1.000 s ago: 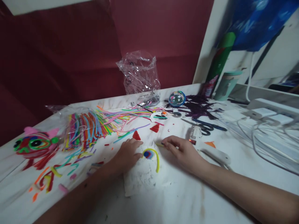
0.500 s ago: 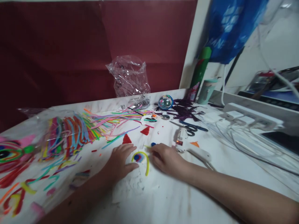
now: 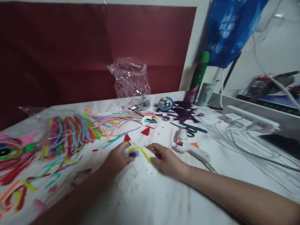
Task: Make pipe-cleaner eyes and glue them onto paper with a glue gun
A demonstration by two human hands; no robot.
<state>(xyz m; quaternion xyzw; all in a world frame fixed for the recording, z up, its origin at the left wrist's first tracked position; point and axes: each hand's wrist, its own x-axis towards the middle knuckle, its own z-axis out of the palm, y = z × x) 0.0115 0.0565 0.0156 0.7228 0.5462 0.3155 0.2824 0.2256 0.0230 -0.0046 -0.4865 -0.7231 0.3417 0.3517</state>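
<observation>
A small round craft piece (image 3: pixel 134 153), with rings of blue, red and pale colour like an eye, lies low over the white table. A yellow fuzzy pipe cleaner (image 3: pixel 144 151) arches over its top and runs down to the right. My left hand (image 3: pixel 118 156) has its thumb and fingers around the left side of the piece, holding it at the edge. Beside the strip's free end, my right hand (image 3: pixel 166 160) has thumb and index finger apart, the thumb touching that end. Its other fingers are curled and partly hidden. Two red triangles, one a fuzzy red triangle (image 3: pixel 145 131), lie beyond.
A white glue gun (image 3: pixel 195 151) and scissors (image 3: pixel 189 128) lie right of my hands. Pipe cleaners (image 3: pixel 77 131) spread across the left, near a pink craft figure (image 3: pixel 14 153). Behind are a clear ball (image 3: pixel 165 103) and purple strips (image 3: pixel 184 111). Cables run from a power strip (image 3: pixel 252 118).
The eye-like piece and my left hand have shifted left and slightly away from me. My right thumb and index finger have spread apart, and the strip's end now meets the thumb.
</observation>
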